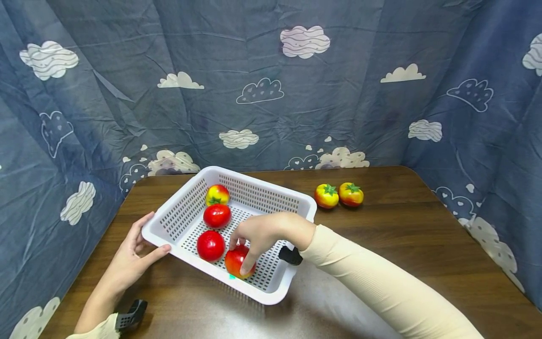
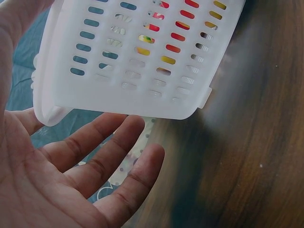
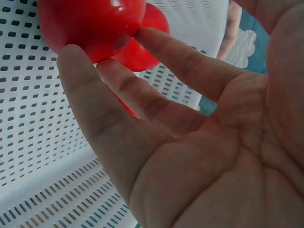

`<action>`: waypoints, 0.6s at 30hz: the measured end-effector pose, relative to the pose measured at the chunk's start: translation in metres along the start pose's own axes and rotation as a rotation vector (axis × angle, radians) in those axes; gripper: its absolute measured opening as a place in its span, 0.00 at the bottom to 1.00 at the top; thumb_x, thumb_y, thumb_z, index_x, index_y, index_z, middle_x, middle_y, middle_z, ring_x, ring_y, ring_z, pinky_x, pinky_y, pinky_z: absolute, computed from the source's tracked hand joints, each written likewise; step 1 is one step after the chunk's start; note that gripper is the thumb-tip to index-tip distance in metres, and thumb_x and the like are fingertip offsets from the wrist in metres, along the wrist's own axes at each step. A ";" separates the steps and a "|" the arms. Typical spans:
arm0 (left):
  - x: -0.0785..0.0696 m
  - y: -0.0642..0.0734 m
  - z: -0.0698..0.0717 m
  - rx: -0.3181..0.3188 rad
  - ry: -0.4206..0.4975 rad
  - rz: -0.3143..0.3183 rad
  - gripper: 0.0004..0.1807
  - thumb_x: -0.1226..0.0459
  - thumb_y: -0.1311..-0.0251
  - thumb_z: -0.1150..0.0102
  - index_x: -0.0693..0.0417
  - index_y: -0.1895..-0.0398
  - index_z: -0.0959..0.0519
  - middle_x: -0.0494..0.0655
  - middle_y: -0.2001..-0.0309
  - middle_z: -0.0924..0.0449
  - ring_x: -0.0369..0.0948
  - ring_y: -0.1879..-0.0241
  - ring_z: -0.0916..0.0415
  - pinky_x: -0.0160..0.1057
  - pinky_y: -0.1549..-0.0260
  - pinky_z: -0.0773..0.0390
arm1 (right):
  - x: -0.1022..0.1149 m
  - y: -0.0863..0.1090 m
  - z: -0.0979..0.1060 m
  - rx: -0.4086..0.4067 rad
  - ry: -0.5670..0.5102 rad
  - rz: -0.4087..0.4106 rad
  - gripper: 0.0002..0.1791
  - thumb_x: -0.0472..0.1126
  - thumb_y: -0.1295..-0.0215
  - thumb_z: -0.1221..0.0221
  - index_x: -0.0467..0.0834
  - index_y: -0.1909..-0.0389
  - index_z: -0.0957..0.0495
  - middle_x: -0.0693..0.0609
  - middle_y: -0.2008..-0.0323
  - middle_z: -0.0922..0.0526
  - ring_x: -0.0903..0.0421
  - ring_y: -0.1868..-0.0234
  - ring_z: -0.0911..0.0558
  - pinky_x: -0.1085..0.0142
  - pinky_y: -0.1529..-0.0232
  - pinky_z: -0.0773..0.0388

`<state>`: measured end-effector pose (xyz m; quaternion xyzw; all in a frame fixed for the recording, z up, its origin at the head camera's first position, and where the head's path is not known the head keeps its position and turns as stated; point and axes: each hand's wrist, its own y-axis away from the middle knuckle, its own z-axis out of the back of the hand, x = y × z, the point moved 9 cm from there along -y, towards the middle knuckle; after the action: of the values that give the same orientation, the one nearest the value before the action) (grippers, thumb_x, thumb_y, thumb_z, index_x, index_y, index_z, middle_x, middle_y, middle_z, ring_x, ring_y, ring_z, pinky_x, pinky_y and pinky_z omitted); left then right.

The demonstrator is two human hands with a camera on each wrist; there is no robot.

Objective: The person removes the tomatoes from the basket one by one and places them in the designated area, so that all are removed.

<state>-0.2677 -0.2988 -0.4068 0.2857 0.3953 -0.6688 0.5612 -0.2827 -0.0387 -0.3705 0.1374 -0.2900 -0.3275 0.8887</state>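
A white perforated plastic basket point(image 1: 271, 297) stands on the wooden table, turned at an angle. At its left corner my left hand point(image 1: 127, 261) holds the rim, thumb along the top edge. The left wrist view shows the other fingers spread below the basket wall point(image 2: 137, 102). Inside the basket my right hand point(image 1: 264, 233) grips a red-and-yellow tomato point(image 1: 235, 260) between thumb and fingertips, near the front wall. Next to it lie two red tomatoes point(image 1: 211, 246) point(image 1: 217, 216), and behind them a yellow-red tomato point(image 1: 218, 194) with green leaves.
Two more yellow-red tomatoes point(image 1: 326, 196) point(image 1: 351, 194) with green leaf tops sit side by side on the table point(image 1: 402, 226), just right of the basket's back corner. A blue cloud-patterned curtain point(image 1: 262, 94) hangs behind the table and along its sides.
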 end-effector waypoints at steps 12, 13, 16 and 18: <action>-0.001 0.000 0.000 -0.002 0.000 -0.007 0.52 0.65 0.34 0.25 0.49 0.14 0.47 0.30 0.40 0.20 0.21 0.50 0.20 0.23 0.51 0.26 | -0.001 -0.009 -0.003 0.007 -0.018 -0.022 0.33 0.48 0.42 0.20 0.47 0.36 0.18 0.52 0.47 0.14 0.56 0.44 0.19 0.68 0.45 0.22; 0.000 0.000 0.000 -0.003 0.001 -0.007 0.52 0.65 0.34 0.25 0.49 0.14 0.47 0.28 0.40 0.20 0.21 0.50 0.20 0.23 0.51 0.26 | -0.001 -0.010 -0.003 0.010 -0.013 -0.019 0.33 0.49 0.42 0.20 0.47 0.36 0.19 0.52 0.47 0.14 0.57 0.45 0.19 0.68 0.45 0.22; 0.000 0.001 0.000 -0.004 0.009 -0.006 0.52 0.66 0.35 0.25 0.49 0.14 0.47 0.22 0.42 0.21 0.21 0.51 0.20 0.24 0.51 0.26 | 0.002 -0.012 -0.004 0.022 -0.006 -0.018 0.35 0.49 0.43 0.19 0.47 0.36 0.19 0.52 0.47 0.14 0.58 0.46 0.19 0.67 0.44 0.21; 0.001 0.001 0.000 -0.006 0.016 -0.003 0.52 0.67 0.35 0.25 0.49 0.14 0.46 0.18 0.44 0.22 0.21 0.51 0.20 0.24 0.52 0.25 | 0.002 -0.013 -0.005 0.027 0.002 -0.023 0.35 0.50 0.43 0.19 0.48 0.35 0.20 0.53 0.47 0.14 0.59 0.47 0.20 0.66 0.44 0.21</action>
<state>-0.2674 -0.2996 -0.4081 0.2888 0.4020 -0.6662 0.5578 -0.2848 -0.0497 -0.3791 0.1532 -0.2919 -0.3337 0.8832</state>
